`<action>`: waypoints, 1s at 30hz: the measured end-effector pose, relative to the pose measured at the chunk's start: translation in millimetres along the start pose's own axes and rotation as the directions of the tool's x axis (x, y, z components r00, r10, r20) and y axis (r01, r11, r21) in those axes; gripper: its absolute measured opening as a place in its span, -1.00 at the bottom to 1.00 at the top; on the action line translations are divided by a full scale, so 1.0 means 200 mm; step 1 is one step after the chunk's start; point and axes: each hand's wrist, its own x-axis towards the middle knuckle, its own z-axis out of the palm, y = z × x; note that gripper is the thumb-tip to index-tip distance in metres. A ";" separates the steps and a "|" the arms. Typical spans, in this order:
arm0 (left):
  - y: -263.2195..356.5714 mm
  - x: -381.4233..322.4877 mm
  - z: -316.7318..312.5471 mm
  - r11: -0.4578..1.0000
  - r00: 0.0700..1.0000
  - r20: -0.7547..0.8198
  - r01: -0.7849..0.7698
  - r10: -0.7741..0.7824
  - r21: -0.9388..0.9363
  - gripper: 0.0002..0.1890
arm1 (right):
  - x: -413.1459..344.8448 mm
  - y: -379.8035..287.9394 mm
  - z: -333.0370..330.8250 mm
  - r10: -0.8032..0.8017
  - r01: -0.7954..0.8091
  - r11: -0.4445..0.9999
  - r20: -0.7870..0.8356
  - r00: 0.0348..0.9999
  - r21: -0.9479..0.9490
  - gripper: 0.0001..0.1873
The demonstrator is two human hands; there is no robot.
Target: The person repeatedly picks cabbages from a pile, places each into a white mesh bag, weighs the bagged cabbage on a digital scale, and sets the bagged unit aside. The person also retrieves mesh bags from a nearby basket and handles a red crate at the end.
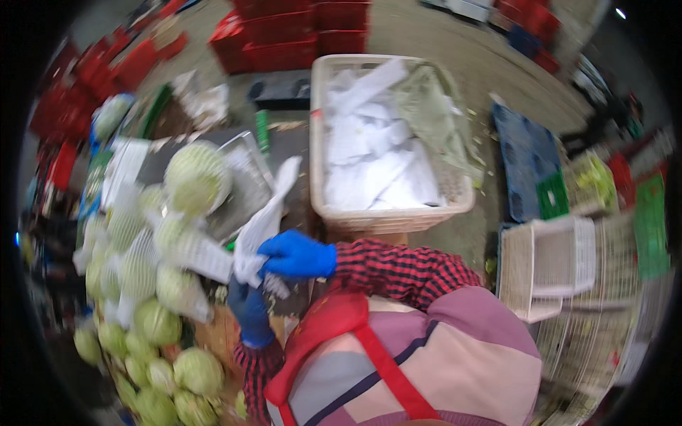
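My right hand (298,254), in a blue glove, pinches a white foam net sleeve (269,215) near its lower end. The sleeve's narrow far end sticks up away from me. My left hand (249,311), gloved in blue too, holds the same sleeve from below; its fingertips are partly hidden by the foam. Left of both hands lie several pale green cabbages in foam nets, one netted cabbage (197,178) resting on top. Nearer me on the left is a pile of bare cabbages, such as this round cabbage (198,371).
Beyond my hands stands a pale plastic crate (394,215) with white foam sleeves (367,154) and a greenish cloth (426,101). A metal tray (245,186) lies beside the netted cabbages. Red crates (279,32) are stacked behind; white crates (549,261) and a blue pallet (525,160) stand right.
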 end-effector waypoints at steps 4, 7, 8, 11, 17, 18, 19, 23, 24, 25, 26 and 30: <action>-0.04 -0.13 -0.09 0.983 0.957 -0.255 -0.102 0.138 0.151 -0.68 | 0.04 -0.02 0.10 -0.010 0.008 1.000 0.099 0.995 0.023 -0.72; -0.03 -0.22 -0.17 0.923 0.922 -0.370 -0.037 -0.117 -0.384 -0.66 | 0.08 -0.04 0.21 -0.006 -0.038 0.956 0.150 0.989 0.292 -0.77; -0.03 -0.24 -0.21 0.874 0.918 -0.366 -0.047 -0.154 -0.484 -0.63 | 0.10 -0.04 0.25 0.163 -0.243 0.873 0.217 0.962 0.423 -0.78; -0.03 -0.33 -0.35 0.618 0.945 -0.314 -0.193 -0.092 -0.762 -0.54 | 0.13 -0.06 0.36 0.231 -0.372 0.779 0.320 0.919 0.504 -0.74; -0.10 -0.59 -0.52 0.336 0.886 -0.454 -0.401 -0.094 -0.852 -0.54 | 0.20 -0.06 0.64 0.153 -0.556 0.083 0.541 0.827 0.827 -0.65; -0.11 -0.61 -0.52 0.404 0.878 -0.472 -0.405 -0.078 -0.820 -0.52 | 0.21 -0.06 0.69 0.139 -0.588 -0.033 0.586 0.798 0.808 -0.63; -0.13 -0.64 -0.51 0.398 0.883 -0.463 -0.399 -0.075 -0.826 -0.52 | 0.21 -0.05 0.74 0.222 -0.586 -0.058 0.583 0.782 0.808 -0.65; -0.17 -0.68 -0.40 0.673 0.886 -0.456 -0.388 0.084 -0.629 -0.53 | 0.18 -0.03 0.95 0.270 -0.379 0.517 0.274 0.923 0.767 -0.76; -0.19 -0.69 -0.36 0.959 0.837 -0.535 -0.235 0.116 -0.159 -0.53 | 0.16 -0.03 0.99 0.165 -0.221 0.683 0.147 0.975 0.696 -0.78; -0.19 -0.69 -0.34 0.943 0.785 -0.593 0.034 0.179 0.330 -0.54 | 0.14 -0.02 1.02 0.165 -0.240 0.783 0.181 0.970 0.574 -0.79; -0.20 -0.71 -0.33 0.986 0.768 -0.638 0.048 0.064 0.157 -0.55 | 0.14 -0.02 1.05 0.143 -0.220 0.867 0.200 0.969 0.447 -0.80; -0.22 -0.81 -0.51 0.912 0.656 -0.700 0.044 0.281 0.408 -0.61 | 0.14 -0.03 1.03 0.259 -0.671 0.496 0.643 0.720 0.551 -0.73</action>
